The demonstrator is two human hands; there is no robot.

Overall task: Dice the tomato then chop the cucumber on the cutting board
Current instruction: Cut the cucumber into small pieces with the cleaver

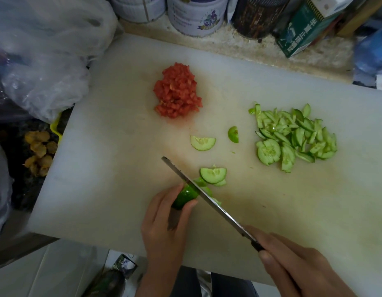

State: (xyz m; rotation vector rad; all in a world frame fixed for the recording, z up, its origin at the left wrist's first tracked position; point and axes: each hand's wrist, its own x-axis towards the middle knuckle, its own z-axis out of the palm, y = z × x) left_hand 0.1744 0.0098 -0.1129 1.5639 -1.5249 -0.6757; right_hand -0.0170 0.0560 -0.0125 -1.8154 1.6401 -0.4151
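Low in the frame the left hand (pixel 166 219) is pinching the cucumber (pixel 184 197) stub, fingertips probably tucked clear, while the right hand (pixel 293 260) is gripping the knife (pixel 207 202), slicing; tomato (pixel 177 92) is sitting diced at upper centre.

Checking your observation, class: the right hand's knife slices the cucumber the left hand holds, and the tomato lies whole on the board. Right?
No: the head view shows the tomato diced, piled on the board. The knife in the right hand does slice the cucumber the left hand holds.
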